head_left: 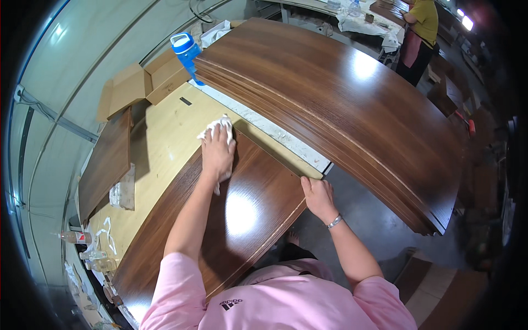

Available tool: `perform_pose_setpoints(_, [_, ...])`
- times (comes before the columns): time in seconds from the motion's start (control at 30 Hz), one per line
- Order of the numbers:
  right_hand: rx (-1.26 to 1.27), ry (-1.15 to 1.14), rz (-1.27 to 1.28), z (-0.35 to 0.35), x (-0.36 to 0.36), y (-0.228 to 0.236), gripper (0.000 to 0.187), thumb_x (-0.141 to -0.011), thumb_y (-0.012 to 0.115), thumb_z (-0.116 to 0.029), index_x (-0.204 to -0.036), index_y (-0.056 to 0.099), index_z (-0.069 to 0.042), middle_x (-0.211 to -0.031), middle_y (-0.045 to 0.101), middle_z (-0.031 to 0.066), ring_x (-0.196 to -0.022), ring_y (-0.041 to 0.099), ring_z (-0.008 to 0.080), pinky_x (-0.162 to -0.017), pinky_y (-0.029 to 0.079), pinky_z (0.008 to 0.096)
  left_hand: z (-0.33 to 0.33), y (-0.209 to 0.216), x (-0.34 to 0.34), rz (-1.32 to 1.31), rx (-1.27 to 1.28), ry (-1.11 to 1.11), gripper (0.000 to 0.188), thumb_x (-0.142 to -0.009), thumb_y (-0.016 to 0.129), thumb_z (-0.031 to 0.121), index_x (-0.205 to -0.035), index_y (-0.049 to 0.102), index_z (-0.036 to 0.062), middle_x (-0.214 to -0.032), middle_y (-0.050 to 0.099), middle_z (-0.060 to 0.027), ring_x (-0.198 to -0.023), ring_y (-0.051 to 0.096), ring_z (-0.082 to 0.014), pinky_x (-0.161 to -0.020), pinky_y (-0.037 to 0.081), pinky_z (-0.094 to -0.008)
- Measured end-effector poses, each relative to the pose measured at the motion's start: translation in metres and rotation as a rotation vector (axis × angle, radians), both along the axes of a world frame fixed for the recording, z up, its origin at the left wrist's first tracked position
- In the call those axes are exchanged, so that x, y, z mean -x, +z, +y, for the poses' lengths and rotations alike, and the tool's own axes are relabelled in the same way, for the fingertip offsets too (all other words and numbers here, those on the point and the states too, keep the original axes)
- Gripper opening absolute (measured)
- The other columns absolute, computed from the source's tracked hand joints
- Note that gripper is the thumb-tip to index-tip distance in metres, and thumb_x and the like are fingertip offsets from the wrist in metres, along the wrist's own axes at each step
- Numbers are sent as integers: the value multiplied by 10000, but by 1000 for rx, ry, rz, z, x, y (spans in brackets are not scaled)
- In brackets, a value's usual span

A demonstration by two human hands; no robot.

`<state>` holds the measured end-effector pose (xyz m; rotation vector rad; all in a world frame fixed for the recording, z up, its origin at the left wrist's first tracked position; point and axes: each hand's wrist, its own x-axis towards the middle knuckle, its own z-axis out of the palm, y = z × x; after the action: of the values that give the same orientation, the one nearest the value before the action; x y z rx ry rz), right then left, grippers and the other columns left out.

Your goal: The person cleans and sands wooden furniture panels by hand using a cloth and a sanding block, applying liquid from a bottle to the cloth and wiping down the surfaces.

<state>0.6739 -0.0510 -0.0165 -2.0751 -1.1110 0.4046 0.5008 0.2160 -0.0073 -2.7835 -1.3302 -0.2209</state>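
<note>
A glossy dark brown wood panel [269,187] lies in front of me on a pale yellow work surface [170,124]. At the panel's far left corner, my left hand [219,154] presses a crumpled white cloth [222,122] onto the wood. Part of the cloth trails below the palm along my wrist. My right hand [319,195] grips the panel's near right corner, fingers curled over the edge and partly hidden. A bracelet sits on the right wrist.
A tall stack of brown panels [330,71] stands beyond, beside a blue bottle [187,52]. Leftward are an open cardboard box [132,88], a leaning panel [107,165], a white block [123,190] and small bottles [99,265]. Another person [421,33] stands at the far right.
</note>
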Motion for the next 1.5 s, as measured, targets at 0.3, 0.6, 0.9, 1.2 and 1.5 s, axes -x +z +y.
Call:
perform_pose_setpoints(0.3, [28, 82, 8, 4, -6, 6, 429, -1002, 509, -315, -811, 663, 38, -832, 661, 259, -797, 635, 462, -698, 502, 520, 5, 3, 152, -302, 276, 372, 546, -958, 545, 331, -1399, 499, 14, -1452, 491, -207, -1317, 481, -385, -1113, 377, -423])
perform_pose_setpoints(0.6, [12, 208, 68, 40, -8, 24, 289, -959, 566, -262, -1032, 714, -25, -972, 688, 247, -941, 654, 442, -814, 520, 482, -198, -28, 471, -359, -77, 950, 548, -955, 564, 214, -1402, 466, -88, -1491, 442, -244, -1426, 360, -364, -1197, 228, -397])
perform_pose_setpoints(0.9, [172, 307, -39, 224, 28, 36, 495, -878, 644, -471, -996, 721, 4, -932, 694, 277, -932, 667, 444, -803, 523, 500, -452, 1, 485, -551, -194, 1537, 388, -948, 597, 184, -1240, 596, -71, -1104, 679, -187, -993, 649, -289, -886, 495, -386])
perform_pose_setpoints(1.2, [306, 18, -67, 302, 62, 20, 647, -805, 631, -583, -1130, 719, -31, -1187, 684, 220, -1142, 643, 355, -956, 491, 449, -430, 3, 328, -2026, 283, 1322, 560, -995, 504, 552, -1075, 642, 15, -866, 679, -65, -625, 627, -182, -555, 505, -316])
perform_pose_setpoints(1.5, [402, 66, -130, 273, 45, 40, 614, -858, 539, -484, -1256, 657, -32, -1339, 600, 221, -1272, 558, 382, -1050, 439, 482, -436, -1, 342, -2021, 507, 1262, 435, -1009, 523, 413, -1121, 598, -1, -892, 665, -102, -702, 656, -206, -652, 575, -346])
